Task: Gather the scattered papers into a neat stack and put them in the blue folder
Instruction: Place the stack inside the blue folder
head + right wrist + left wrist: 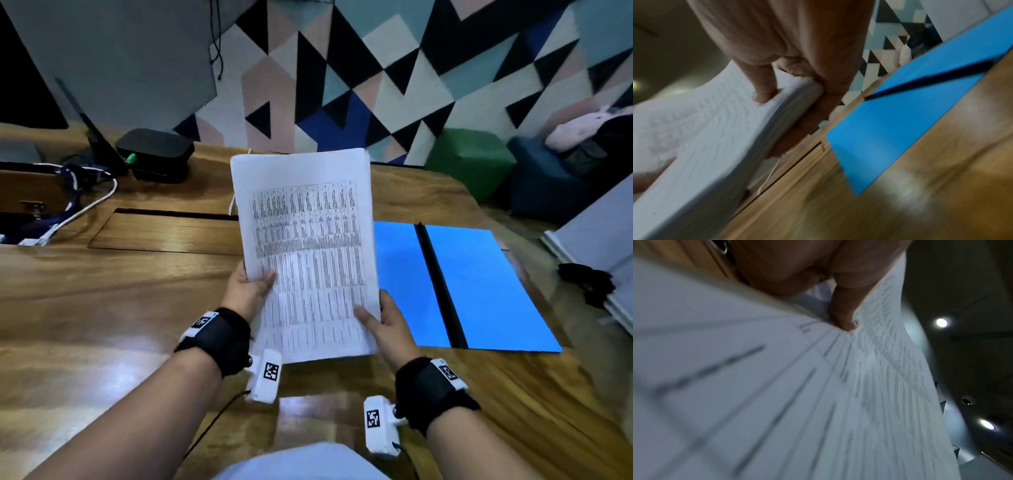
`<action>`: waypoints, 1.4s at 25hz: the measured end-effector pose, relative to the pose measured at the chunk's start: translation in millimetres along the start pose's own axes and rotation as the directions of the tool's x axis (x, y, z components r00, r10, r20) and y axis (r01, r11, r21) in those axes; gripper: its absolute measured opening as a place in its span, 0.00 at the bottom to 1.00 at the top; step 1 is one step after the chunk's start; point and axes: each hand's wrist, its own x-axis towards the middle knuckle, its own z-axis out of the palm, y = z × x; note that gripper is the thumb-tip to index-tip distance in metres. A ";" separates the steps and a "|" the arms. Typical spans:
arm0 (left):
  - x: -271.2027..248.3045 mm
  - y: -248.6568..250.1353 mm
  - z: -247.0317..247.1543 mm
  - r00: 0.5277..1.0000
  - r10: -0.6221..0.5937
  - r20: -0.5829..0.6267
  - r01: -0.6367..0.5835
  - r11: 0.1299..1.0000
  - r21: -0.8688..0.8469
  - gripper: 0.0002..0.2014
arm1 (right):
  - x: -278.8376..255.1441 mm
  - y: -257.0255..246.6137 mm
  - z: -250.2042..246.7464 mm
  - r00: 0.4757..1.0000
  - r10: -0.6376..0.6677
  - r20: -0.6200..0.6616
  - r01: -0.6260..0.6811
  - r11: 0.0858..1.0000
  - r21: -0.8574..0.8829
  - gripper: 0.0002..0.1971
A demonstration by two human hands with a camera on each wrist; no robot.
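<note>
Holding the stack [305, 253] by its two long edges, your left hand [248, 291] pinches one side, thumb on the printed face, and your right hand [383, 323] clamps the other, thumb on top and fingers beneath. The papers look squared and lifted clear of the table [137, 308], so the gathering seems done. The folder [479, 291] lies open and flat just to your right; you have yet to lay the stack inside and close it.

The left hand [818, 269], at the top of the frame, pinches blurred printed papers [818, 402] filling the lower left; ceiling lights [941, 322] glow at right.
</note>
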 end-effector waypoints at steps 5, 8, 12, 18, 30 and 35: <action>10.0 -58.3 85.5 0.967 -0.147 0.206 0.007 0.829 0.559 0.18 | -11.4 13.6 -103.9 0.933 0.040 -0.357 -0.046 0.999 -0.006 0.15; 2.5 -115.5 120.5 0.810 -0.212 0.546 -0.520 0.169 0.837 0.27 | -24.1 26.1 -168.2 0.851 0.055 -0.523 -0.070 0.998 -0.008 0.14; -17.5 -147.7 123.4 0.719 -0.374 0.586 -0.650 -0.063 0.757 0.29 | -32.0 37.5 -216.8 0.795 0.075 -0.603 -0.043 0.997 0.067 0.14; -28.9 -138.1 48.4 0.852 -0.249 0.460 -0.453 0.092 0.887 0.16 | -30.9 56.6 -230.3 0.808 0.166 -0.566 -0.051 0.976 0.213 0.15; -45.7 -122.7 15.8 0.998 -0.047 0.036 -0.035 0.026 0.999 0.27 | -33.1 132.0 -194.7 0.763 0.275 -0.585 -0.399 0.912 -0.091 0.18; -36.6 -118.8 17.9 0.990 -0.088 -0.108 0.123 0.189 0.974 0.41 | -33.4 129.9 -199.4 0.768 0.252 -0.589 -0.388 0.914 -0.115 0.19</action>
